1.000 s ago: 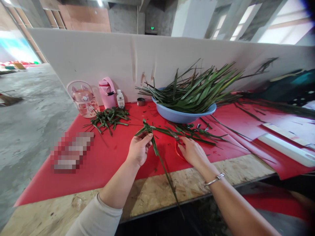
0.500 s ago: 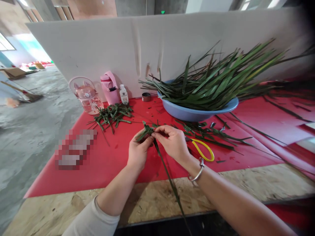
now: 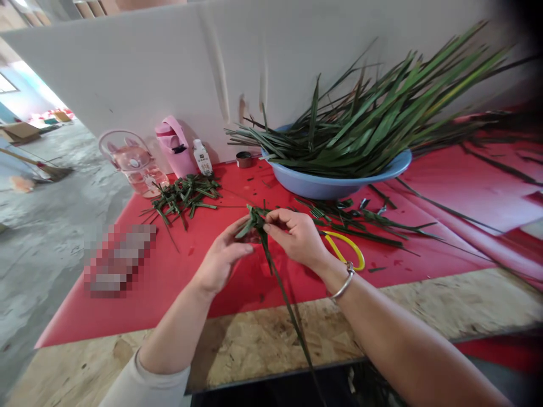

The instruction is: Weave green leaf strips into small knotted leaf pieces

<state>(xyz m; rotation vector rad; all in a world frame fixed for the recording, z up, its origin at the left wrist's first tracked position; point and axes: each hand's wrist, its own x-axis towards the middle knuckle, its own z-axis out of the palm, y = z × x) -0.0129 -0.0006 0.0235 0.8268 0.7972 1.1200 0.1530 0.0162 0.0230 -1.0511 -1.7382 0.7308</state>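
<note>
Pinched between the thumb and the fingers of my right grip (image 3: 299,237) is one knotted leaf piece (image 3: 255,217), which I hold over the worktop (image 3: 237,345), in front of my body, where I can look straight down on it. The right grip is thus closed upon the knot, from its right side. My left grip (image 3: 223,254) is spread: its thumb stands apart from the piece, while its fingers lie behind and beside it, I suppose as a support from the other side. How firmly these fingers press, I am not able to see. From the knot one long strip (image 3: 292,316) hangs slanting toward me, past the front edge of the worktop; probably it is so that it does not tangle under my fingers.

Just beyond my right wrist lies a yellow handle (image 3: 361,255), I believe of scissors, placed so near perhaps for a quick reach. A blue basin (image 3: 322,186) gathers long leaves (image 3: 373,135), which lean out over its rim because they are too long for it. At the far left, a heap of short pieces (image 3: 186,195) lies separate from the basin, and behind it stands a pink bottle (image 3: 180,158), seemingly kept aside from my hands.
</note>
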